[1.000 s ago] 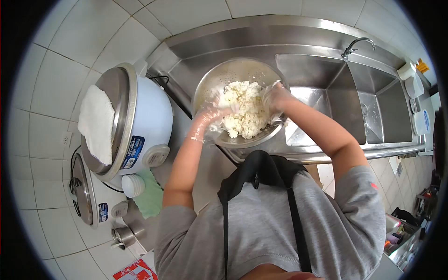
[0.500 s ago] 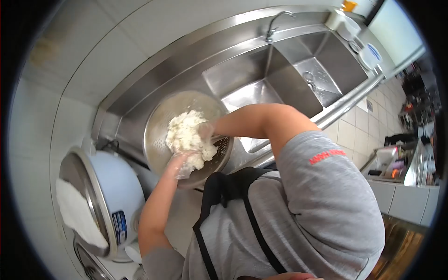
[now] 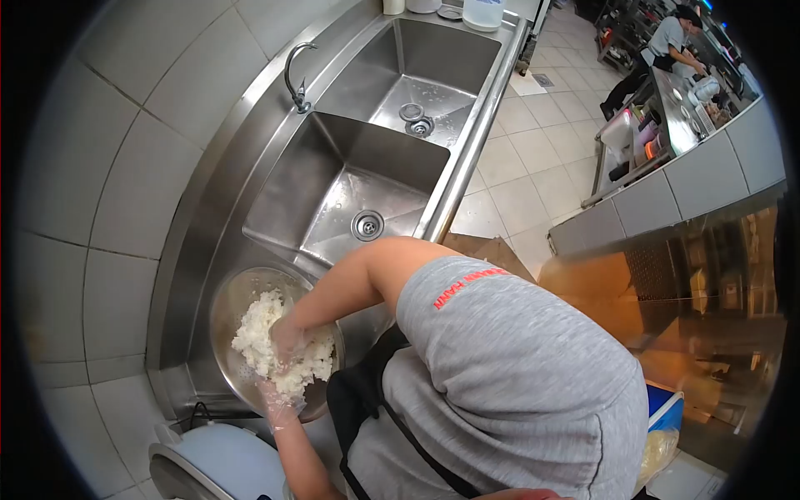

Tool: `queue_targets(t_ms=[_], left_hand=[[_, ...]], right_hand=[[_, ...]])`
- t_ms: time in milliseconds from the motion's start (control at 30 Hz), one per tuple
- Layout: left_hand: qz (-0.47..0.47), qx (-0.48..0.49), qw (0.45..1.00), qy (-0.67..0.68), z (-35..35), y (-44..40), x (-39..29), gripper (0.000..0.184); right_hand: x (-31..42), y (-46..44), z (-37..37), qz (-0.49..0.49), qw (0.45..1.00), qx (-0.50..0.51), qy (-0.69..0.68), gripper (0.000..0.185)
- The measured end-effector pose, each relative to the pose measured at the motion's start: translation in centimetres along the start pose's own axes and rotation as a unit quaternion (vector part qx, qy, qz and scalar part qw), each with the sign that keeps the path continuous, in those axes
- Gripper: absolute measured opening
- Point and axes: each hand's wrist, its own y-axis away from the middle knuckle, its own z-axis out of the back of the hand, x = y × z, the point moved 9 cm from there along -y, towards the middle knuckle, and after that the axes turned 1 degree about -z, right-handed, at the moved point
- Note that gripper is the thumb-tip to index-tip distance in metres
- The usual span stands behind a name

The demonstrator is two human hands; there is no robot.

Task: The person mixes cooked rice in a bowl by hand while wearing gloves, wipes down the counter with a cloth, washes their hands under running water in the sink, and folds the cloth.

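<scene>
At the far left, below the fingers of the left hand (image 3: 273,397), sits a big pale rice cooker (image 3: 233,457), cut off by the bottom of the view. Left of and above those fingers rises the wall of a round metal bowl (image 3: 223,332), which stands on the steel bench (image 3: 229,262). The white, clumpy food in it, which looks like rice (image 3: 260,333), lies just above and to the right of the left fingers, a loose heap whose longer way runs from upper left down to lower right. The left hand, in clear plastic, touches the heap's lower edge; its fingers are too blurred for me to tell whether they grasp any. Next comes the right hand (image 3: 287,340), the nearer one to the heap's middle: it reaches down into it, with rice on both sides of its fingers. Their tips are hidden, so I cannot tell if they are clenched or loose. Above and to the right of these fingers are the sink (image 3: 287,196) and its tap (image 3: 293,73); well apart, upper right, another person (image 3: 669,40) leans forward.
</scene>
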Motion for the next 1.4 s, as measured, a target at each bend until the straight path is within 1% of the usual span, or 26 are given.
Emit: queue_targets(t_ms=[100,200,300,367,400,467,500,533,567,633,667,733,767,800,867,933,967,1000,1100,1167,1200,1267,1300,1333,1367,1400], left_hand=[[-0.016,-0.001,1.000,-0.023,-0.2,-0.3,-0.6,0.060],[-0.027,-0.005,0.998,-0.049,-0.3,-0.3,-0.8,0.060],[-0.045,-0.016,0.996,-0.080,0.5,0.2,-1.2,0.059],[-0.062,-0.025,0.992,-0.111,1.2,0.9,-1.4,0.059],[-0.074,-0.032,0.988,-0.128,1.5,1.2,-1.7,0.059],[-0.100,-0.044,0.977,-0.185,1.9,1.8,-1.8,0.059],[-0.117,-0.049,0.966,-0.227,1.9,1.8,-2.0,0.059],[-0.136,-0.052,0.951,-0.274,1.7,1.8,-2.4,0.059],[-0.160,-0.058,0.929,-0.328,1.4,1.7,-2.7,0.059],[-0.211,-0.065,0.870,-0.441,0.6,1.2,-3.1,0.058],[-0.228,-0.068,0.840,-0.487,0.3,0.9,-3.3,0.058],[-0.250,-0.073,0.779,-0.571,-0.8,0.1,-3.7,0.058],[-0.244,-0.082,0.758,-0.599,-1.1,0.1,-4.1,0.058],[-0.218,-0.086,0.757,-0.610,-1.7,1.0,-4.9,0.061],[-0.168,-0.090,0.752,-0.630,-2.8,2.6,-6.1,0.067],[-0.131,-0.039,0.891,-0.433,-0.8,1.6,-4.4,0.072],[-0.112,-0.008,0.940,-0.323,-0.1,0.9,-3.5,0.075],[-0.033,-0.021,0.966,-0.256,-2.4,5.4,-4.7,0.071],[0.014,0.008,0.986,-0.167,-3.7,8.2,-5.3,0.080],[0.025,0.028,0.991,-0.128,-3.6,8.3,-5.5,0.087],[0.027,0.076,0.995,-0.060,-5.3,9.2,-6.0,0.089],[0.034,0.103,0.994,0.017,-6.1,9.8,-6.3,0.096],[0.040,0.082,0.995,0.027,-5.4,9.7,-6.1,0.101],[0.044,0.062,0.996,0.036,-4.8,9.5,-6.0,0.105],[0.046,0.042,0.997,0.044,-4.5,9.4,-6.2,0.110],[0.033,0.016,0.999,0.040,-4.6,9.6,-6.6,0.109]], right_hand=[[-1.5,-0.5,0.9,-0.057,0.997,-0.041,-0.037,0.058],[2.2,4.4,6.1,0.014,0.967,-0.183,-0.176,0.051],[2.0,3.0,6.9,0.017,0.970,-0.220,-0.099,0.033],[3.8,3.6,7.7,0.169,0.939,-0.301,-0.001,0.023],[4.4,4.3,8.3,0.250,0.907,-0.336,0.045,0.020],[3.2,2.8,8.8,0.142,0.944,-0.294,0.041,0.020],[0.4,1.9,8.2,-0.053,0.978,-0.200,0.011,0.024],[0.5,2.3,9.0,-0.067,0.969,-0.236,0.020,0.026],[1.0,3.1,10.0,-0.030,0.959,-0.281,0.004,0.019],[0.7,1.0,9.6,-0.087,0.973,-0.160,0.144,0.024],[1.9,2.0,10.2,-0.054,0.971,-0.163,0.165,0.030],[2.2,1.7,9.8,-0.121,0.977,-0.041,0.169,0.035],[3.9,3.1,10.2,-0.087,0.985,-0.037,0.142,0.034],[5.4,4.5,10.6,-0.057,0.991,-0.035,0.114,0.034],[6.0,4.4,10.4,-0.052,0.987,0.032,0.149,0.036],[7.1,4.9,10.5,-0.025,0.988,0.043,0.147,0.036],[7.6,5.0,10.6,-0.013,0.988,0.047,0.145,0.036],[7.6,4.7,10.6,-0.022,0.988,0.048,0.148,0.036],[10.2,5.3,11.0,0.025,0.991,-0.008,0.129,0.036],[8.1,3.3,8.5,0.019,0.993,-0.023,0.113,0.038],[8.3,3.4,7.8,0.014,0.994,-0.030,0.104,0.039],[6.2,4.1,6.4,-0.069,0.982,0.043,0.170,0.043],[5.8,4.9,6.3,-0.111,0.970,0.080,0.202,0.045],[6.4,5.1,6.7,-0.091,0.956,0.080,0.266,0.049],[7.1,5.3,7.6,-0.090,0.960,0.062,0.258,0.050],[7.9,5.4,8.4,-0.087,0.963,0.045,0.250,0.051]])
